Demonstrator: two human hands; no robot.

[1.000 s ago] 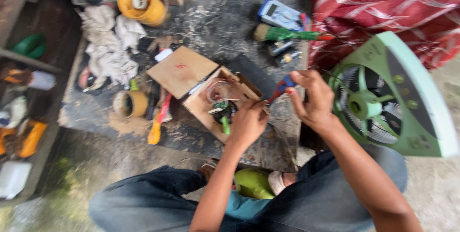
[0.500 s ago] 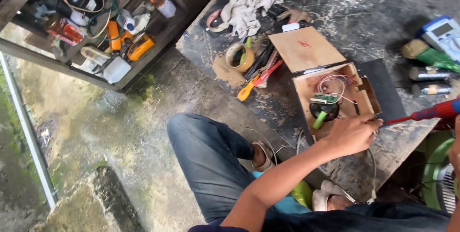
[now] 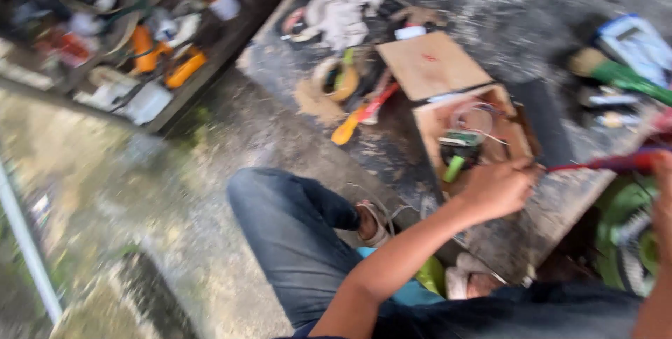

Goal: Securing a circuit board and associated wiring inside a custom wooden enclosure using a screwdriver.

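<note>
Hands working at an open wooden box [image 3: 427, 125].
Left hand [image 3: 498, 188] is curling onto the box's 5 o'clock corner; right hand [image 3: 663, 202], grip unclear, is holding a red tool [image 3: 609, 164] lying 3-to-9 o'clock, tip boxward.

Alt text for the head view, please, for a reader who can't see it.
Blurred look down at a seated person whose left hand rests at the edge of an open wooden box of wires and small parts on a dark worktable. The right hand, at the frame's edge, is by a red-handled tool above a green fan; its grip is unclear.
</note>
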